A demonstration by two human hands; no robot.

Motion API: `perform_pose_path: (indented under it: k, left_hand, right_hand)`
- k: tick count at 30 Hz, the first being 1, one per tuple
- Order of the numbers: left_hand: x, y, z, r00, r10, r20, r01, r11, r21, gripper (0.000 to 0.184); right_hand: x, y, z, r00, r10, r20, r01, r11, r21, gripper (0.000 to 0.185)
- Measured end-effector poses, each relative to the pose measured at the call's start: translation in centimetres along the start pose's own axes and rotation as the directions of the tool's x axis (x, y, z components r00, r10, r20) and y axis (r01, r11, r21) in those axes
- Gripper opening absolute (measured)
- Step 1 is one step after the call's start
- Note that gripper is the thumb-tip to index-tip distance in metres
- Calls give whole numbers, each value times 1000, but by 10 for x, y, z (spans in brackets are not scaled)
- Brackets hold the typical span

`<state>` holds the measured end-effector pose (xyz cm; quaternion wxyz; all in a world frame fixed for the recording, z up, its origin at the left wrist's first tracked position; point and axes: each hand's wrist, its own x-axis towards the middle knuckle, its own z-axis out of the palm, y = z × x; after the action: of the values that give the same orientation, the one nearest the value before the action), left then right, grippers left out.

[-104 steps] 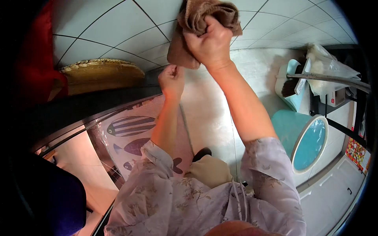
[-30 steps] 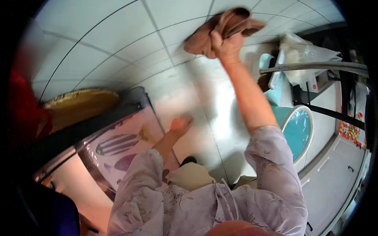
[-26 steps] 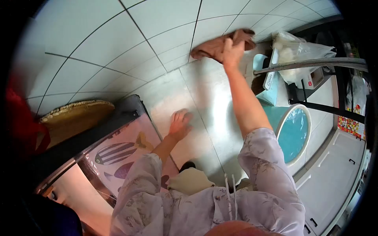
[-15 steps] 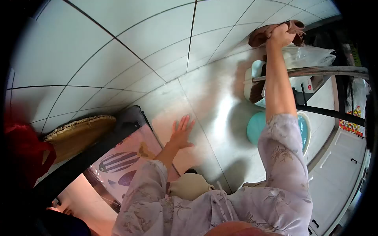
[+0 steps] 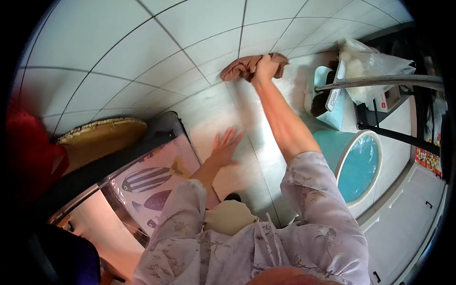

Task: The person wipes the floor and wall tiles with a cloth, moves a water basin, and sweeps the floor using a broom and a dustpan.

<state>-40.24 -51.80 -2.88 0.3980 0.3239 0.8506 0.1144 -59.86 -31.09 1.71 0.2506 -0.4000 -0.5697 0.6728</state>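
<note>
A bunched brown cloth (image 5: 240, 68) is gripped in my right hand (image 5: 266, 69), at the top centre of the view. It presses against the lower part of the white tiled wall (image 5: 190, 28), close to where wall and floor meet. My right arm is stretched far forward. My left hand (image 5: 224, 148) is held out over the pale floor (image 5: 259, 142) with its fingers spread and nothing in it. Beside that hand, to the left, is a pink panel with fish drawings (image 5: 147, 180). Whether the left palm touches the floor I cannot tell.
On the right stand a light-blue dustpan (image 5: 327, 118) with a brush, a blue bin with a white rim (image 5: 378, 152) and a plastic bag (image 5: 380, 66). A metal pole (image 5: 380, 84) crosses there. A round woven tray (image 5: 102, 140) leans against the wall at left.
My right hand has swept the brown cloth leftward along the wall base, away from the bag and dustpan. The left hand has stayed nearly in place, still spread.
</note>
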Motion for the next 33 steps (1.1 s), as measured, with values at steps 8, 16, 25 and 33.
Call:
perform_pose_path:
  k: [8,16,25,33]
  left_hand:
    - [-2,1,-5,999,36,11,-36,999,5,119]
    - [-4,1,-2,996,27,-84,-25,999,31,121]
    - [-5,-1,-5,994,50,-97,-57,996,-69,120]
    - [2,-10,18,987,78,-139,-93,990,-107,119]
  right_hand:
    - [-73,-118,5,734,-677,63,658,731,181,39]
    - [-92,17,21,905,-357,232,405,890,-211,42]
    - [-120,-36,37,615,-719,325,746,663,55,20]
    - [-174,1,45,712,-400,577,491,871,0,23]
